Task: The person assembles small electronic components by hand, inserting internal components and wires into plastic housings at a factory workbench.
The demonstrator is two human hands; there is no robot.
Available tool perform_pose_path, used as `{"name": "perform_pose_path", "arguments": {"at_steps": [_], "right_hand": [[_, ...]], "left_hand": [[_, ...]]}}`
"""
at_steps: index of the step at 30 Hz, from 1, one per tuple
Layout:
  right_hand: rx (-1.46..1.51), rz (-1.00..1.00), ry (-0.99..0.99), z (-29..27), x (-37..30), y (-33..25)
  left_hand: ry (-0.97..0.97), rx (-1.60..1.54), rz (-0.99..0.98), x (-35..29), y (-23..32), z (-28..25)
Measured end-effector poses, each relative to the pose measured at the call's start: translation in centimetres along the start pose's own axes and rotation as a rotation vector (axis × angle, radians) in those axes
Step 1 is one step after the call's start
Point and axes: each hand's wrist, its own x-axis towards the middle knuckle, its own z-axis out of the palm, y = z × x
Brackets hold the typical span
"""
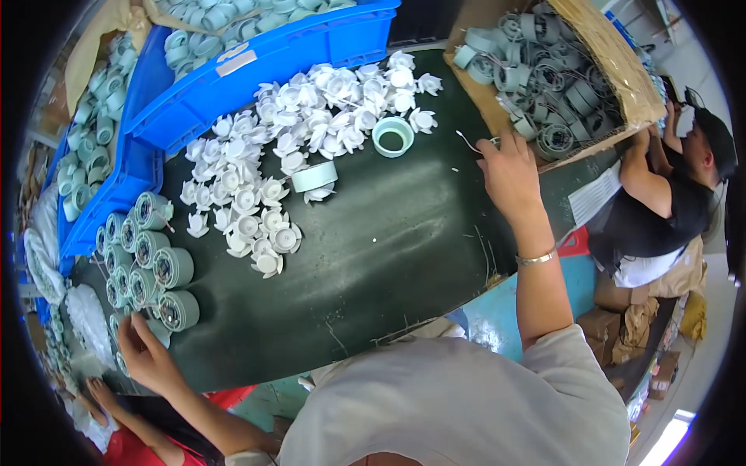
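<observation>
My left hand [148, 359] is at the near end of a stack of pale green round housings [172, 268] with dark wired insides. Its fingers are bent around a housing at the stack's edge, which they partly hide. Out to the right, my right hand [511, 175] is closed at the near edge of an open cardboard box [633, 97]. A pale wired part [495, 141] shows at its fingertips, with a thin wire end sticking out leftward. Grey-green wired rings [556, 85] fill the box.
White petal-shaped impellers [326, 101] lie piled on the dark green table [373, 272]. Two empty pale green rings [392, 137] [314, 177] rest beside them. Blue bins [295, 58] of similar rings stand behind. One person [660, 179] works at right; another person's hand [101, 398] shows lower left.
</observation>
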Motion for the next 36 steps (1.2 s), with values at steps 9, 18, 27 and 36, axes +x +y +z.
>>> {"name": "perform_pose_path", "arguments": {"at_steps": [9,18,27,36], "right_hand": [[0.558,-0.162,0.016,-2.1,-1.9,-4.2],[0.804,-0.074,-0.105,-2.1,-2.8,-2.1],[2.330,0.237,0.142,-7.0,0.6,-8.7],[1.461,-0.362,0.618,-9.5,-1.0,-10.7]], "left_hand": [[-0.493,-0.248,0.715,3.3,19.9,13.4],[-0.626,-0.120,0.657,5.1,20.8,18.2],[-1.243,-2.174,-1.165,-1.9,23.5,10.8],[-1.031,-2.077,-0.849,-4.7,24.7,5.7]]}}
